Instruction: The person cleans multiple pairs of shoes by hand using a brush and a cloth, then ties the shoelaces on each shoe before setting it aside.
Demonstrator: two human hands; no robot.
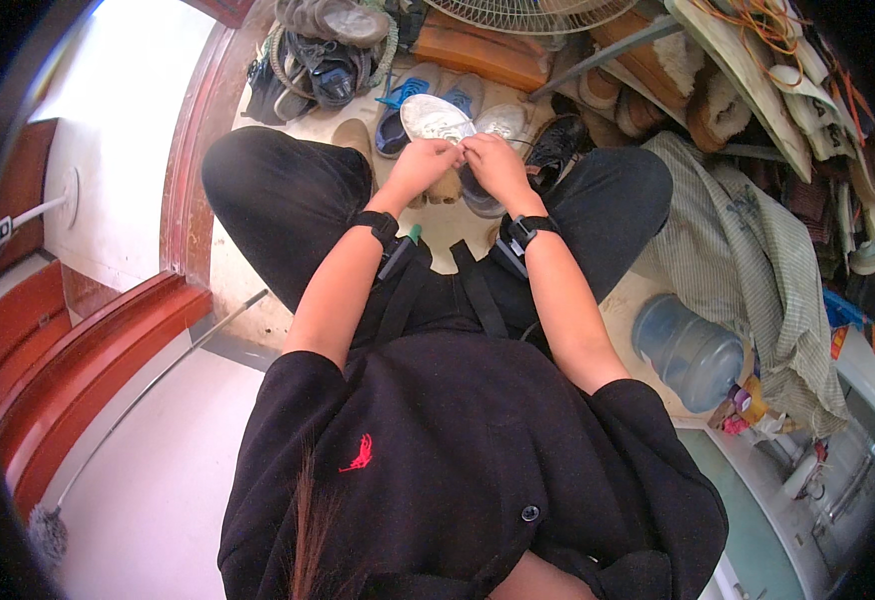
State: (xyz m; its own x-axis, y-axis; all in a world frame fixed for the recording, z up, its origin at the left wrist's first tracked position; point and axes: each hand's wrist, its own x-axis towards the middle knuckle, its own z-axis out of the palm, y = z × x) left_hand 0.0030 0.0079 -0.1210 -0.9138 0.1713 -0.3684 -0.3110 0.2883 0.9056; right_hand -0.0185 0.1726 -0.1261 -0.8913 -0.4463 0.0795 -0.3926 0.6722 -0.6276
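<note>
My left hand (434, 161) and my right hand (494, 157) meet fingertip to fingertip at the near right edge of a white lace-up shoe (431, 118). Thumb and fingers of both hands are pinched on something small and pale, probably a shoelace, though the fingers cover most of it. A second whitish shoe (503, 120) lies just beyond my right hand. Blue-grey shoes with bright blue laces (410, 90) stand behind the white one, and a black lace-up shoe (560, 142) is to the right. A tan shoe (353, 136) rests near my left knee.
An orange-brown box (482, 49) and a fan's wire guard (535, 15) are at the top. Piled shoes (332, 67) lie upper left. At right stand a loaded shoe rack (662, 97), a striped cloth (752, 247) and a blue water jug (685, 352). A long-handled duster (49, 532) leans at left.
</note>
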